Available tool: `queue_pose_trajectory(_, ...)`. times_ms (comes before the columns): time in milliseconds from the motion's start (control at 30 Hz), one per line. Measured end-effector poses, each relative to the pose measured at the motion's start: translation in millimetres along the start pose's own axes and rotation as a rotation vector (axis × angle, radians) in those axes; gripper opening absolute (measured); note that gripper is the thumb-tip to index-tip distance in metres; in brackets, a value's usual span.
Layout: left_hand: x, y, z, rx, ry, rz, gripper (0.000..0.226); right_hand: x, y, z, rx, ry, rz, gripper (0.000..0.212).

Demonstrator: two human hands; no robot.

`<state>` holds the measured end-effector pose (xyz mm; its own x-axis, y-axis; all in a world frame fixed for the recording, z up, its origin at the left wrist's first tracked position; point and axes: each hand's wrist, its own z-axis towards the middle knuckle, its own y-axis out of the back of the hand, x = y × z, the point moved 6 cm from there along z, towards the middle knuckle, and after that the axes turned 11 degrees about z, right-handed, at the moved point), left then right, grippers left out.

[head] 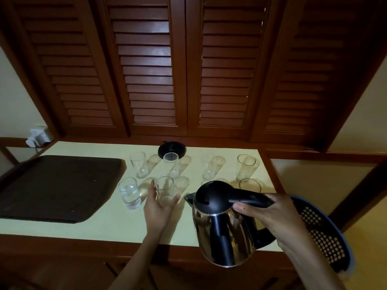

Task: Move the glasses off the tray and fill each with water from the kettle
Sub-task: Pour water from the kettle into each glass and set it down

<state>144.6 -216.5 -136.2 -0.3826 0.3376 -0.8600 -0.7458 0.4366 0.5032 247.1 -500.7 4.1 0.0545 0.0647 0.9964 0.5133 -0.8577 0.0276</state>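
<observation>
Right hand [261, 208] clamped on the kettle [219, 233] handle, left hand [156, 206] gripping a glass [165, 189], pale yellow counter [104, 222], brown louvred shutters [146, 70] up top.

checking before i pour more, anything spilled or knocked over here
Nothing stands out: the glasses in view stand upright on the counter, no puddle shows around the filled glass, and the right hand grips the kettle by its handle.
</observation>
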Motion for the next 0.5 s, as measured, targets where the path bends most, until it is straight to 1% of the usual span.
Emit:
queue_pose_trajectory(167,-3,-8,13,-0.024,-0.015,-0.052,0.069,-5,15,1,0.002,-0.03,0.019,0.059)
queue_pose_trajectory(267,-3,-4,8,-0.019,-0.046,-0.064,0.063,-7,22,2,0.002,-0.041,0.013,0.064)
queue_pose_trajectory(400,-11,2,-15,0.034,-0.133,-0.045,0.056,-4,29,2,0.004,-0.018,0.003,0.051)
queue_pose_trajectory(500,-15,4,-38,0.067,-0.152,-0.042,0.054,-3,31,1,0.023,-0.006,0.016,0.04)
